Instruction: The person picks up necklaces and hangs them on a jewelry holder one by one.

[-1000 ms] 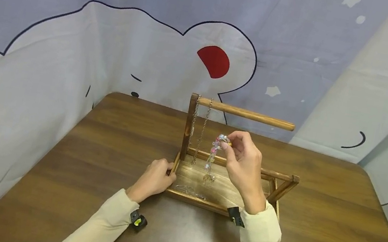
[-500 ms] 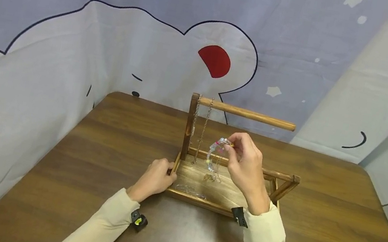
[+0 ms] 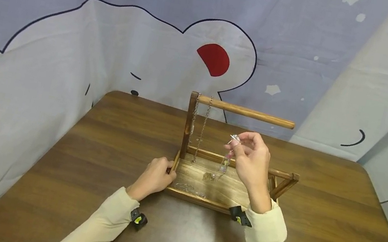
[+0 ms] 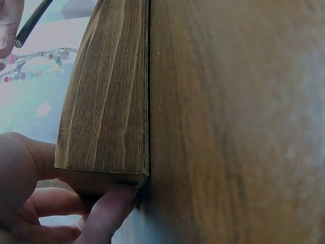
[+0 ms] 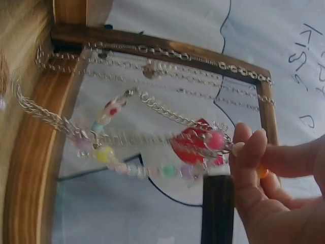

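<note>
My right hand point(image 3: 252, 163) pinches a bracelet of colourful beads and silver chain point(image 5: 169, 170) between thumb and fingertips. In the head view this bracelet dangles above the tray of a wooden jewelry stand point(image 3: 199, 202). The right wrist view shows pink, yellow and green beads, with more silver chain point(image 5: 45, 116) trailing toward the wood. My left hand point(image 3: 153, 179) grips the tray's left end, its fingers around the wooden corner point(image 4: 104, 173) in the left wrist view. Chain necklaces point(image 3: 203, 127) hang from the left end of the stand's top bar point(image 3: 253, 114).
Thin silver jewelry point(image 3: 187, 189) lies along the tray's front inside edge. A small gold-coloured piece point(image 3: 208, 176) is near the tray's middle. A lower rail ends in a slanted post point(image 3: 285, 187) at the right. Patterned cloth point(image 3: 151, 53) hangs behind the brown table point(image 3: 94, 155).
My right hand has moved slightly right with the bracelet. The bracelet went from a hanging strand to an open loop, then a bunched strand lower down. My left hand stays put.
</note>
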The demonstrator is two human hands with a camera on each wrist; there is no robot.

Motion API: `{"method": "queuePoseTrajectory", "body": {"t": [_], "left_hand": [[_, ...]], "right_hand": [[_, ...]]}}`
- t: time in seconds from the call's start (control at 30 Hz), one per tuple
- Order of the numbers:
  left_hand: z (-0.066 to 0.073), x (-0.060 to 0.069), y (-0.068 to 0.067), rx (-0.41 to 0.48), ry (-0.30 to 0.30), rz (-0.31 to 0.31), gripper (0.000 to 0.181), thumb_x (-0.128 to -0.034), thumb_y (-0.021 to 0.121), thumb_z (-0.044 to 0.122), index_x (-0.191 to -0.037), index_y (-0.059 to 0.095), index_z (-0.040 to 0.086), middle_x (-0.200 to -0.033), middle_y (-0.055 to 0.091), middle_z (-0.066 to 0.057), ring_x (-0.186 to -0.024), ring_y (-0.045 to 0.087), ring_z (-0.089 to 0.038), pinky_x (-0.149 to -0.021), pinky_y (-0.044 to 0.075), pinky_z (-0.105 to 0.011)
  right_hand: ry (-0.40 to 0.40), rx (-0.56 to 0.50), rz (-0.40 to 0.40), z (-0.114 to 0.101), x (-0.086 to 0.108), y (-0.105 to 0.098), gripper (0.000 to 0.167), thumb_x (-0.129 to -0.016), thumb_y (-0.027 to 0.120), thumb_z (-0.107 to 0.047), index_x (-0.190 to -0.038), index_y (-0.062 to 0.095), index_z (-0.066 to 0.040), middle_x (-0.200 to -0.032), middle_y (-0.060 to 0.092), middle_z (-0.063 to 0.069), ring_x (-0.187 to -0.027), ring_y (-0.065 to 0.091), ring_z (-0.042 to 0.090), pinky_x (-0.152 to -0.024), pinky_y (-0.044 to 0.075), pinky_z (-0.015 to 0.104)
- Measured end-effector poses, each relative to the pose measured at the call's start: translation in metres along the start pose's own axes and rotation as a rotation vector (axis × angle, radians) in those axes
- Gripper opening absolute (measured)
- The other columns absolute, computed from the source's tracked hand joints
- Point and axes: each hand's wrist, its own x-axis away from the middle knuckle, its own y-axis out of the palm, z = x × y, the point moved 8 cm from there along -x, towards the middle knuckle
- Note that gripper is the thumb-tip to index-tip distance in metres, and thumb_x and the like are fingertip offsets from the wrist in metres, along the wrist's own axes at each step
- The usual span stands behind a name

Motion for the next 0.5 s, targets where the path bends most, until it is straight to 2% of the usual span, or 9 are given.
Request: {"method": "queuePoseTrajectory", "body": {"t": [0.13,0.23,0.3,0.37,0.43,0.5], "left_hand": [[0.001,0.0,-0.001,-0.012,0.007,0.006,0.023,-0.0753,0.055,0.004,-0.054,0.048,0.012,-0.102,0.064,-0.019,-0.055,0.048,-0.016,-0.046,0.037,-0.025],[0.0,-0.001,-0.002,-0.024,0.005,0.009,0.019,-0.075,0.055,0.005,-0.056,0.054,0.009,-0.111,0.061,-0.02,-0.061,0.051,-0.019,-0.049,0.038,-0.026],[0.0,-0.001,-0.001,-0.021,0.001,0.003,0.013,-0.0755,0.055,0.005,-0.067,0.065,0.003,-0.112,0.06,-0.021,-0.061,0.051,-0.02,-0.048,0.038,-0.026],[-0.001,-0.001,0.0,-0.022,-0.007,-0.007,0.017,-0.0761,0.055,0.006,-0.082,0.07,0.0,-0.114,0.059,-0.022,-0.061,0.051,-0.021,-0.048,0.038,-0.026],[-0.002,-0.001,0.001,-0.018,-0.017,-0.014,0.028,-0.0767,0.055,0.007,-0.099,0.069,-0.002,-0.116,0.058,-0.023,-0.062,0.051,-0.022,-0.048,0.037,-0.026],[-0.003,-0.001,0.001,-0.017,-0.028,-0.019,0.032,-0.077,0.055,0.007,-0.105,0.066,-0.003,-0.116,0.058,-0.022,-0.061,0.05,-0.022,-0.047,0.037,-0.027]], "right_hand": [[-0.06,0.15,-0.023,-0.005,-0.004,-0.006,0.016,-0.086,0.058,-0.002,-0.099,0.052,0.005,-0.085,0.064,0.019,-0.061,0.064,0.014,-0.054,0.052,0.029],[-0.108,0.248,-0.003,-0.005,-0.009,-0.015,0.015,-0.085,0.061,-0.006,-0.098,0.055,0.001,-0.082,0.066,0.015,-0.063,0.064,0.013,-0.052,0.049,0.022],[-0.12,0.294,0.03,-0.009,-0.011,-0.024,0.015,-0.084,0.062,-0.006,-0.097,0.056,0.0,-0.083,0.066,0.013,-0.065,0.063,0.01,-0.052,0.048,0.019],[-0.122,0.336,0.071,-0.012,-0.013,-0.034,0.015,-0.083,0.063,-0.007,-0.096,0.058,-0.001,-0.083,0.066,0.012,-0.066,0.062,0.007,-0.054,0.047,0.016],[-0.119,0.355,0.106,-0.014,-0.015,-0.044,0.015,-0.083,0.064,-0.008,-0.095,0.059,0.0,-0.083,0.066,0.013,-0.065,0.062,0.007,-0.055,0.046,0.015],[-0.112,0.358,0.129,-0.014,-0.016,-0.053,0.016,-0.083,0.064,-0.009,-0.095,0.059,0.0,-0.083,0.066,0.013,-0.064,0.062,0.005,-0.054,0.046,0.014]]}}
